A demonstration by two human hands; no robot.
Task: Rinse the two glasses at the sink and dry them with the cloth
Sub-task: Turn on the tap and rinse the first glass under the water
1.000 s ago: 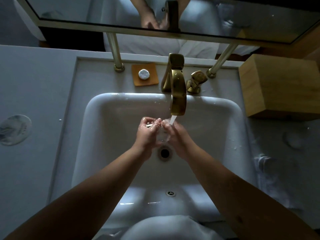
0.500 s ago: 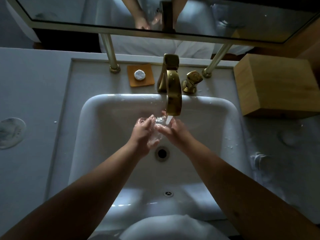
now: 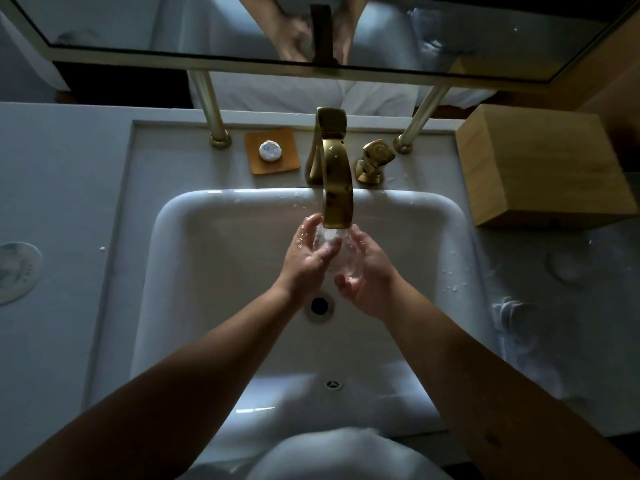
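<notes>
Cradling a clear drinking glass (image 3: 341,256) between both wet hands under the brass faucet (image 3: 334,188), left hand (image 3: 306,258) curled round its left side, right hand (image 3: 369,275) cupped round its base. Tipped further over than a second ago, hands spread wider apart. Set in a white basin (image 3: 207,271) on a grey counter (image 3: 62,188), below a mirror (image 3: 450,32), beside a wooden box (image 3: 540,168).

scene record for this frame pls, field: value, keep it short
stage: rinsing a glass, drying not yet begun
glass: clear, held between both hands under the spout
left hand: holds the glass's left side
right hand: cups its right side and base
faucet: brass, water running
sink: white basin, drain open
second glass: cannot tell
cloth: pale, on the counter right of the sink
soap dish: behind the sink, left of the faucet
</notes>
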